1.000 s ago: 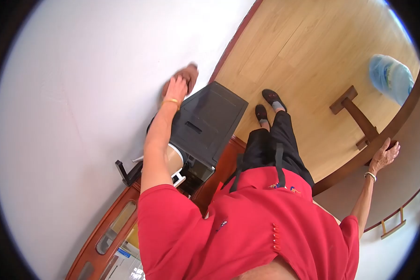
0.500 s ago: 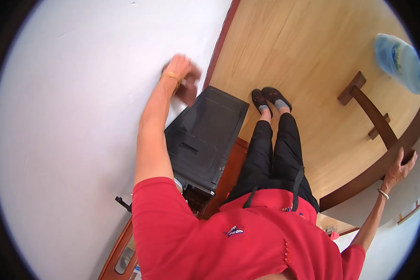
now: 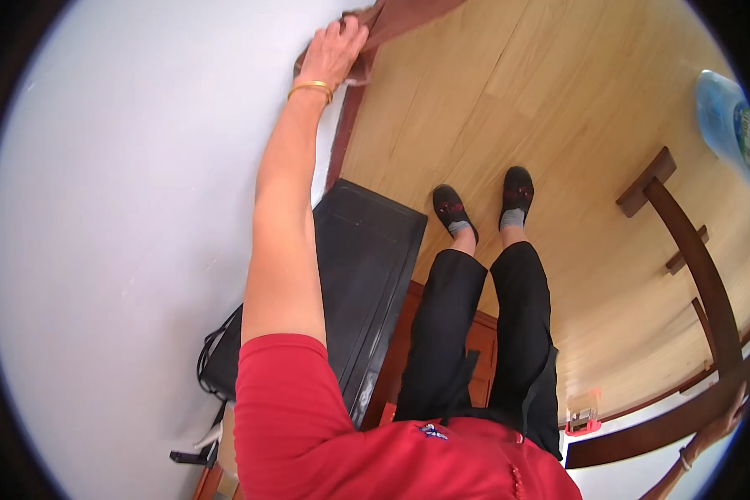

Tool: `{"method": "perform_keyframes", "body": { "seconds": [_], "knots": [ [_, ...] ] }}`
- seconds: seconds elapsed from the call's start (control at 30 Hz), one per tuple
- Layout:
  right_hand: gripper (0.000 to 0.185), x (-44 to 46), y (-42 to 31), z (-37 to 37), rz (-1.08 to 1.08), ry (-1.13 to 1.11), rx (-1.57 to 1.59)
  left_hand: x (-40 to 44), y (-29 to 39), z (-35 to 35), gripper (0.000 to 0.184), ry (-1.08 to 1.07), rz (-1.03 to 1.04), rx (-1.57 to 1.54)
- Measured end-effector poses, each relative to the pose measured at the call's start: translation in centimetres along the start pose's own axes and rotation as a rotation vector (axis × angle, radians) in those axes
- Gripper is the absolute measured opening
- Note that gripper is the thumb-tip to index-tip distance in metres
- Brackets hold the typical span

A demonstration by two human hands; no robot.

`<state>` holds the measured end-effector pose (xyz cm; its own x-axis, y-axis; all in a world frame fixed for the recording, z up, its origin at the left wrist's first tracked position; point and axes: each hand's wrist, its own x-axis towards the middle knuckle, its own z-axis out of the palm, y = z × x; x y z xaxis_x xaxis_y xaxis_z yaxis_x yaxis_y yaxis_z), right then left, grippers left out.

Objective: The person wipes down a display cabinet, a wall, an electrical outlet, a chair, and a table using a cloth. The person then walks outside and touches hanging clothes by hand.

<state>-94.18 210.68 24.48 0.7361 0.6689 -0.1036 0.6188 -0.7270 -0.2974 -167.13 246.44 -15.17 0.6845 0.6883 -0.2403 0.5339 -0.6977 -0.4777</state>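
My left hand (image 3: 333,52), with a gold bracelet at the wrist, presses a brown cloth (image 3: 375,25) to the white wall, near the reddish-brown skirting; its fingers are bent over the cloth. Far off at the lower right edge of the view, my right hand (image 3: 725,421) rests on a dark wooden rim (image 3: 642,437) with its fingers stretched out, partly cut by the dark border. It holds nothing that I can see.
A black cabinet (image 3: 362,250) stands by the wall, with a black cable (image 3: 211,358) beside it. At the right are a dark wooden frame (image 3: 696,250) and a blue translucent bag (image 3: 725,121). A pink-based item (image 3: 583,421) sits low right. My feet are on the wooden floor (image 3: 475,108).
My left hand and the cloth have moved up along the wall, toward the skirting. The view has shifted, so my right hand now appears lower and nearer the edge.
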Motion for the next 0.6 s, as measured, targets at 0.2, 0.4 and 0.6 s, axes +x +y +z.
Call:
{"method": "perform_keyframes", "body": {
  "seconds": [0.2,0.4,0.6],
  "knots": [
    [0.035,-2.3,-12.6,6.4,-0.426,0.1,-0.116,-11.4,10.9,7.4,0.033,-0.432,0.201,0.048],
    [0.047,-2.1,-9.6,3.6,-0.454,0.003,-0.158,-21.9,15.7,6.2,0.034,-1.295,0.303,-0.14],
    [0.054,0.2,2.6,-1.7,-0.422,0.011,-0.404,-10.6,11.3,4.2,0.024,-0.969,0.468,-0.079]
  ]
}}
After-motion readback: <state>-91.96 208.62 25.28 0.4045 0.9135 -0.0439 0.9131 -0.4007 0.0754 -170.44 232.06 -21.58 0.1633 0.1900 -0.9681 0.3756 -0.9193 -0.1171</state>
